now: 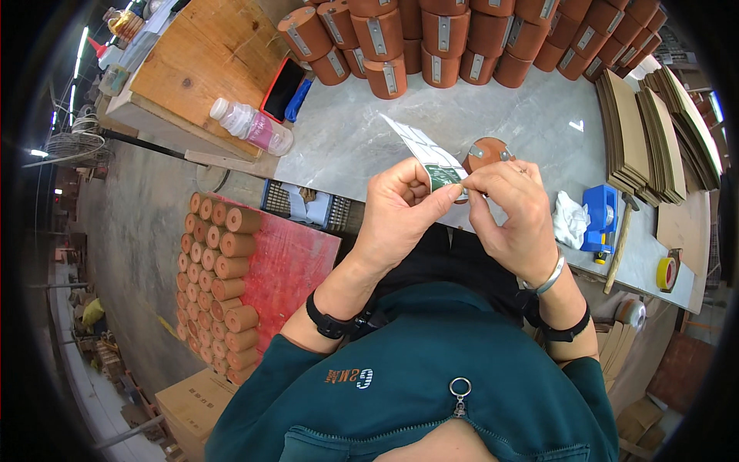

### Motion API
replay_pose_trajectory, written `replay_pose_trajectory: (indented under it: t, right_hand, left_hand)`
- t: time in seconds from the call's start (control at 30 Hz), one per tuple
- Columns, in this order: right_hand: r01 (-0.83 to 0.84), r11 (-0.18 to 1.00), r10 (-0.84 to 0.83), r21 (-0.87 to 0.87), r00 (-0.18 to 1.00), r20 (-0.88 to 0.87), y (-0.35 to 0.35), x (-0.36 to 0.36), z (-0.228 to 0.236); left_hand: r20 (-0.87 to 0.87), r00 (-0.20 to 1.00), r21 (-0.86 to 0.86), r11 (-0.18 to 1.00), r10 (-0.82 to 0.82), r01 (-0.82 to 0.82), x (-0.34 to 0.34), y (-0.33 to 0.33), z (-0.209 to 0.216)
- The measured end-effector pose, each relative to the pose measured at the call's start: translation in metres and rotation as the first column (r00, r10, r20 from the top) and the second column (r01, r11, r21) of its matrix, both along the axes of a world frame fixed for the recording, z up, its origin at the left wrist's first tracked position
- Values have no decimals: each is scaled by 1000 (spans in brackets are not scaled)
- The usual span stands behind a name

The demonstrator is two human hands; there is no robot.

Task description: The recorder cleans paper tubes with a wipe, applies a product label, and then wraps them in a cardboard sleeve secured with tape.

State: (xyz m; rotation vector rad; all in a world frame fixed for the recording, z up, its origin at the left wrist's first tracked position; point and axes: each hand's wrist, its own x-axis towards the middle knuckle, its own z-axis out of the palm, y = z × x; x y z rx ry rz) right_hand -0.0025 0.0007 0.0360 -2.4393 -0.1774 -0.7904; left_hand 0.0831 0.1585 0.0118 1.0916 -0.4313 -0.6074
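My left hand (396, 208) pinches a sheet of white and green labels (419, 144) between thumb and fingers, above the table's near edge. My right hand (514, 204) is closed too, its thumb and fingertips pinching the sheet's lower right corner. Whether a single label has come away from the sheet there is hidden by the fingertips. Just beyond my right hand a round terracotta piece (486, 149) with small metal fittings lies on the grey table (346, 146), partly covered by the hand.
Stacked terracotta cylinders (381, 38) with metal strips line the table's back. Flat cardboard (627, 131) stands at right, near a blue tape dispenser (599, 219), a hammer (618, 250) and yellow tape (667, 273). A bottle (250, 125) lies at left; smaller clay cylinders (219, 277) cover a red board (296, 258).
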Motion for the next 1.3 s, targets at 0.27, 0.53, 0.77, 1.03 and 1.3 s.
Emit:
replay_pose_trajectory:
  t: [0.27,0.53,0.77,1.03,1.3]
  right_hand:
    - [-51,986,53,157,999,-4,-3,8,-4]
    - [169,782,-194,600,981,-24,-14,18,-4]
    - [203,787,-265,583,964,21,-33,2,-11]
    - [273,902,-312,334,948,68,-13,0,-25]
    - [206,972,-221,114,966,137,1,7,-41]
  left_hand:
    - [43,999,25,1000,-13,12,6,5,-10]
    - [-244,969,30,999,41,-34,43,40,-56]
    - [-22,947,607,756,321,-243,130,72,-98]
    - [751,651,338,786,106,-518,40,16,-42]
    - [127,989,252,967,-72,38,5,-24,-26]
